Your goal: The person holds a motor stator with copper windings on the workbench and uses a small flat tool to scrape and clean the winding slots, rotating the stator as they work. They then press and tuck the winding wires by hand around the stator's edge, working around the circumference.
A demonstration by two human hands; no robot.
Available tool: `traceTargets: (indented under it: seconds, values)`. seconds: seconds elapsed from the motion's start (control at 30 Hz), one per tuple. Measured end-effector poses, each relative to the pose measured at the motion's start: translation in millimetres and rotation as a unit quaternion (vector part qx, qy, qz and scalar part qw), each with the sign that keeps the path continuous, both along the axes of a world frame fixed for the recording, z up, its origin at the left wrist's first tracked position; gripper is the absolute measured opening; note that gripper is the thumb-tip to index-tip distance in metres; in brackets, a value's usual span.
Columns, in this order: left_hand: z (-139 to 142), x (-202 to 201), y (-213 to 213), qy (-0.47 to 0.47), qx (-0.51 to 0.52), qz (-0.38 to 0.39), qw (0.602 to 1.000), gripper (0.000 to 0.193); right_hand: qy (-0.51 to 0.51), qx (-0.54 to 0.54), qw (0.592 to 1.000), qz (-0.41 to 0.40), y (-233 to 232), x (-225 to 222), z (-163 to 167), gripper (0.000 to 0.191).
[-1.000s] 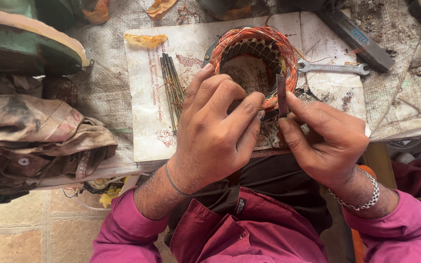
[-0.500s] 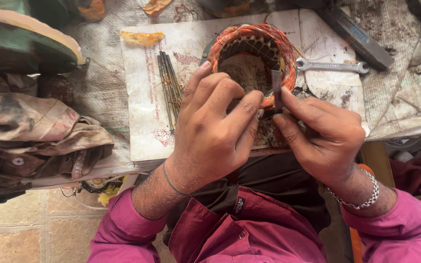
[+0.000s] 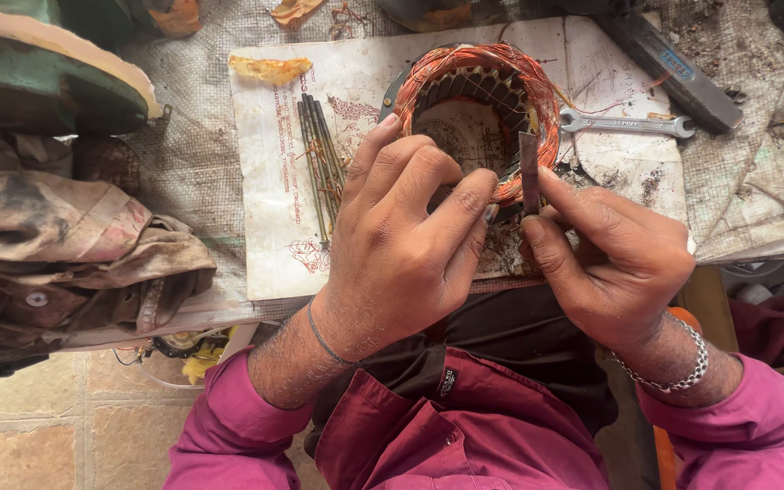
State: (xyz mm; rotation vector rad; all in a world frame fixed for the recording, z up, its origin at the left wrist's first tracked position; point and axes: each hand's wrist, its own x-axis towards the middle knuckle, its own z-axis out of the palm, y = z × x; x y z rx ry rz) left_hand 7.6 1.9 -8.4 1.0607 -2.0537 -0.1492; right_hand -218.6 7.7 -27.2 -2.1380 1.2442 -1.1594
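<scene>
A round motor stator (image 3: 481,98) with copper wire windings stands on a white paper sheet (image 3: 274,227) at the top middle. My left hand (image 3: 401,245) rests against its near rim, fingers curled over the winding. My right hand (image 3: 610,263) pinches a thin dark strip (image 3: 529,171) upright at the stator's right near edge. Both sleeves are magenta.
A bundle of thin dark rods (image 3: 319,154) lies left of the stator. A silver spanner (image 3: 628,122) and a dark flat tool (image 3: 673,68) lie to the right. Dirty rags (image 3: 65,245) are heaped at the left, with a green curved casing (image 3: 38,73) above them.
My right hand has shifted slightly with the dark strip along the stator's rim. My left hand stays pressed on the winding.
</scene>
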Motion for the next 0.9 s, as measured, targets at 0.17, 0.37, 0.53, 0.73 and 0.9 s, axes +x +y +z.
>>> traceTargets:
  seconds: [0.17, 0.37, 0.53, 0.73, 0.9]
  values:
    - [-0.6, -0.8, 0.3, 0.002, -0.001, 0.003, 1.0, 0.031, -0.002, 0.0, 1.0, -0.004, 1.6, 1.2, 0.5, 0.04]
    - [0.1, -1.0, 0.6, 0.002, 0.0, 0.001, 1.0, 0.031, -0.007, 0.005, 1.0, 0.015, -1.7, 0.3, 2.9, 0.039]
    - [2.2, -0.7, -0.2, -0.001, -0.001, 0.002, 1.0, 0.03, -0.015, 0.02, 1.0, 0.015, -1.9, 0.6, 6.5, 0.037]
    - [2.8, -0.7, -0.6, -0.004, -0.003, 0.004, 1.0, 0.031, -0.019, 0.018, 1.0, 0.017, -2.1, 1.8, 5.9, 0.037]
    - [0.6, -0.9, 0.7, -0.012, -0.002, 0.003, 1.0, 0.03, -0.014, 0.01, 1.0, 0.02, -1.8, 2.3, 5.1, 0.036]
